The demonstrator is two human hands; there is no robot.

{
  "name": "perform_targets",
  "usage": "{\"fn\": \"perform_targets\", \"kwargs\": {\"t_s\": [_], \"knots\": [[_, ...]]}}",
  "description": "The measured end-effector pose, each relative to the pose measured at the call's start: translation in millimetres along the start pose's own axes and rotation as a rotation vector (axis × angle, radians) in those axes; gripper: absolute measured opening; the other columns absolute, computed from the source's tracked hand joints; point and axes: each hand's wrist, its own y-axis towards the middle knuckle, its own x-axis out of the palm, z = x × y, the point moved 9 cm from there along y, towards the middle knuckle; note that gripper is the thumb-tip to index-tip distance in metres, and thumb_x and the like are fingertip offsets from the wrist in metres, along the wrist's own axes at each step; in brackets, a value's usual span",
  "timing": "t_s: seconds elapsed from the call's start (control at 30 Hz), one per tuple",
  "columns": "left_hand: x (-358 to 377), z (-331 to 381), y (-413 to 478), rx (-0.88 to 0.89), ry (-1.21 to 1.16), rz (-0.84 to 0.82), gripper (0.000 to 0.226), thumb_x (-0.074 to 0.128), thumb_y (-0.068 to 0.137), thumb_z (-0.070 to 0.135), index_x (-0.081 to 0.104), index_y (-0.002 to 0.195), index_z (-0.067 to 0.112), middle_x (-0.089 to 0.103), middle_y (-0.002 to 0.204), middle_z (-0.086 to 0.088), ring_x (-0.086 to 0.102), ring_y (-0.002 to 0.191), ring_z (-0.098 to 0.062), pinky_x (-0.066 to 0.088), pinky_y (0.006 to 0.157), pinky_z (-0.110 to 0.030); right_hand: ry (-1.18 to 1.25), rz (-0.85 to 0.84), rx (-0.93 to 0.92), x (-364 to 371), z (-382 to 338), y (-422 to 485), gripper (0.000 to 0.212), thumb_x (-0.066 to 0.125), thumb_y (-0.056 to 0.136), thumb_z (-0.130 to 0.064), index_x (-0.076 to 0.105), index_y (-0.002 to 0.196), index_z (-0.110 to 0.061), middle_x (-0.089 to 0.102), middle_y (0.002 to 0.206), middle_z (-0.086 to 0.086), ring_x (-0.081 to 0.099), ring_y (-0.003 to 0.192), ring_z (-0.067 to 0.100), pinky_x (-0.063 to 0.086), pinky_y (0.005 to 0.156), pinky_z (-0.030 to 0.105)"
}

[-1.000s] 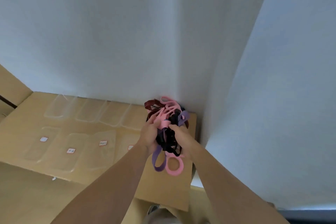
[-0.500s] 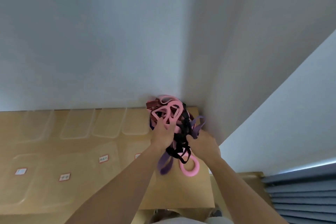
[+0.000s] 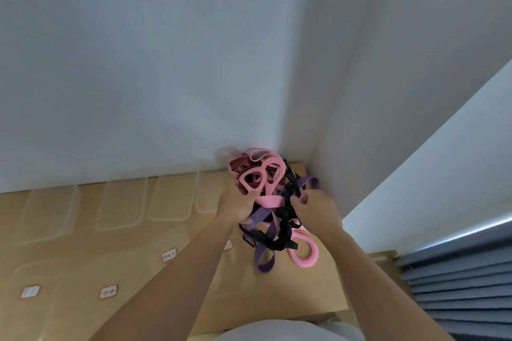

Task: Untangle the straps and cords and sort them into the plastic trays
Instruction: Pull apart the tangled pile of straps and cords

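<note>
Right, the tangle of straps and cords is up off the table, held in both hands over its far right corner, close to where the two walls meet. The left hand grips the bundle's left side, fingers curled round pink and purple bands. The right hand is on the right side, fingertips pinching the black strap that runs down through the middle. At the top of the bundle a pink figure-eight handle sits against a red-and-black striped band. Hanging from the bottom are a purple loop and, just beside it on the right, a pink ring; whether either touches the table I cannot tell. The clear trays lie flat to the left of the tangle in two rows: back row along the wall, front row nearer the person, with small white labels on the front ones. Label text is too blurred to read. Blue slatted surface at the lower right, beyond the table edge.
</note>
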Motion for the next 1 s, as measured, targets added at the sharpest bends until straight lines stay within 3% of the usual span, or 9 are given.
{"fn": "perform_targets", "kwargs": {"t_s": [0.13, 0.33, 0.47, 0.57, 0.67, 0.73, 0.83, 0.9, 1.0], "knots": [[7, -22, 0, -0.165, -0.216, 0.04, 0.026, 0.076, 0.089, 0.025, 0.058, 0.085, 0.009, 0.074, 0.104, -0.018, 0.069, 0.072, -0.025, 0.053, 0.05, -0.027, 0.099, 0.033, -0.031, -6, -17, 0, 0.028, 0.057, 0.095, -0.036, 0.061, 0.072, -0.02, 0.062, 0.071, -0.004, 0.056, 0.061, 0.012, 0.041, 0.054, 0.024], [18, -15, 1, -0.32, -0.465, -0.057, 0.011, 0.069, 0.092, 0.005, 0.064, 0.083, 0.008, 0.062, 0.056, 0.0, 0.047, 0.046, -0.007, 0.037, 0.039, -0.015, 0.191, 0.026, -0.104, -8, -35, -5, 0.01, 0.063, 0.094, -0.028, 0.07, 0.09, -0.023, 0.067, 0.086, -0.012, 0.063, 0.078, 0.007, 0.05, 0.068, 0.022], [12, 22, 2, -0.145, -0.449, -0.078, 0.006, 0.071, 0.091, 0.003, 0.074, 0.096, 0.002, 0.065, 0.07, -0.007, 0.049, 0.042, -0.007, 0.045, 0.043, -0.018, 0.198, -0.027, -0.216, -9, -47, -9, 0.019, 0.071, 0.088, -0.027, 0.066, 0.107, -0.029, 0.063, 0.097, -0.022, 0.059, 0.089, -0.008, 0.046, 0.078, 0.01], [13, 57, -8, 0.019, -0.406, -0.147, 0.012, 0.079, 0.089, 0.015, 0.076, 0.096, 0.005, 0.069, 0.078, -0.009, 0.056, 0.051, -0.012, 0.052, 0.056, -0.027, 0.225, -0.052, -0.276, -9, -60, -11, 0.039, 0.076, 0.083, -0.033, 0.064, 0.12, -0.029, 0.065, 0.11, -0.018, 0.061, 0.1, 0.0, 0.048, 0.087, 0.019], [15, 82, -18, 0.114, -0.398, -0.192, 0.001, 0.079, 0.088, 0.018, 0.079, 0.088, 0.017, 0.071, 0.079, -0.007, 0.057, 0.054, -0.013, 0.051, 0.055, -0.025, 0.307, -0.005, -0.276, -14, -68, -9, 0.023, 0.073, 0.086, -0.031, 0.069, 0.108, -0.025, 0.071, 0.1, -0.015, 0.066, 0.094, 0.003, 0.055, 0.087, 0.031], [10, 89, -17, 0.154, -0.409, -0.162, 0.014, 0.08, 0.087, 0.019, 0.077, 0.1, 0.014, 0.071, 0.08, -0.003, 0.054, 0.054, -0.01, 0.048, 0.055, -0.022, 0.37, 0.045, -0.269, -22, -70, -8, 0.013, 0.071, 0.089, -0.03, 0.07, 0.099, -0.021, 0.072, 0.093, -0.011, 0.068, 0.089, 0.007, 0.056, 0.086, 0.034], [4, 93, -18, 0.164, -0.459, -0.158, 0.004, 0.076, 0.091, 0.019, 0.078, 0.092, 0.016, 0.074, 0.086, -0.002, 0.055, 0.061, -0.01, 0.047, 0.064, -0.026, 0.478, 0.08, -0.235, -33, -65, -6, 0.014, 0.07, 0.091, -0.029, 0.072, 0.101, -0.019, 0.074, 0.095, -0.009, 0.069, 0.09, 0.005, 0.056, 0.086, 0.029], [2, 90, -15, 0.158, -0.448, -0.147, 0.02, 0.073, 0.093, 0.018, 0.08, 0.075, 0.023, 0.075, 0.083, 0.001, 0.061, 0.067, -0.011, 0.051, 0.07, -0.028, 0.523, 0.099, -0.211, -39, -62, -6, 0.012, 0.07, 0.091, -0.024, 0.071, 0.103, -0.025, 0.073, 0.099, -0.011, 0.068, 0.093, 0.0, 0.055, 0.087, 0.027], [1, 76, -8, 0.108, -0.401, -0.131, 0.018, 0.071, 0.093, 0.012, 0.078, 0.079, 0.021, 0.076, 0.082, -0.001, 0.067, 0.076, -0.017, 0.056, 0.08, -0.035, 0.588, 0.099, -0.199, -44, -61, -5, 0.019, 0.068, 0.092, -0.017, 0.069, 0.1, -0.034, 0.072, 0.097, -0.016, 0.067, 0.093, -0.001, 0.057, 0.09, 0.031]]}}
